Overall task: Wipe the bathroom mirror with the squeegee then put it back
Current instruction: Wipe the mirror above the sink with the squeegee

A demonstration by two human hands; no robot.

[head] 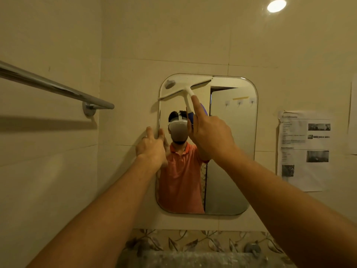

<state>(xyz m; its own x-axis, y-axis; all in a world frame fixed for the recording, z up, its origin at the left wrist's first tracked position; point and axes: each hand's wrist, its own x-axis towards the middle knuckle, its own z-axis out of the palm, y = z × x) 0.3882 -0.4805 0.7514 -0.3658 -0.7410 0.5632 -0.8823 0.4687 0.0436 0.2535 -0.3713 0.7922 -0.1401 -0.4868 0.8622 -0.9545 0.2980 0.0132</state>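
Observation:
A rounded rectangular mirror (231, 151) hangs on the tiled wall in front of me. My right hand (210, 136) grips the handle of a white squeegee (183, 88) with a blue grip, my index finger stretched up along the handle. The squeegee's blade lies tilted across the mirror's top left corner, its left end reaching past the mirror's edge. My left hand (152, 146) holds the mirror's left edge at mid height, fingers curled on the rim. The mirror reflects a person in an orange shirt and a headset.
A chrome towel bar (58, 87) juts from the left wall at upper left. Printed paper sheets (303, 149) are taped to the wall right of the mirror. A floral tile band (193, 242) and a metal fitting (252, 248) run below.

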